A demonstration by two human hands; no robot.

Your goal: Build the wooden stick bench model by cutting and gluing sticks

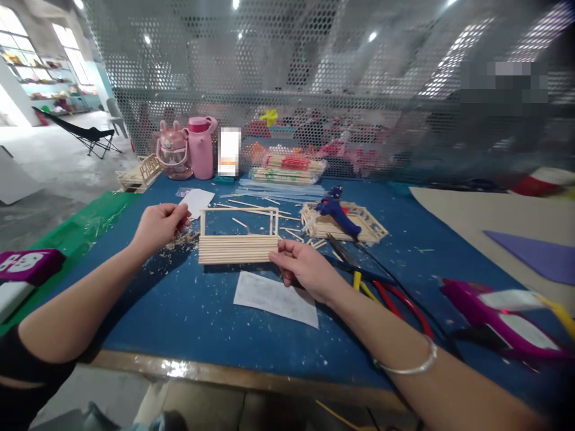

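Observation:
My right hand [299, 266] grips the right end of a wooden-stick panel [238, 250], thumb in front. Its lower part is a row of sticks laid side by side; above that rises an open frame of thin sticks. To the left of the panel and apart from it, my left hand [162, 226] is closed in a pinch; what it holds, if anything, I cannot make out. A white piece of paper [200, 200] shows just behind those fingertips. Below the panel, a paper sheet [274, 299] with faint marks lies on the blue table [179, 317].
A blue glue gun [339, 216] rests on a stick-built frame [372, 226]. Red- and yellow-handled tools [395, 299] lie right, near a purple case [507, 323]. Behind are loose sticks [240, 222], bagged sticks [287, 169], a pink bottle [200, 149] and a mesh screen [314, 66].

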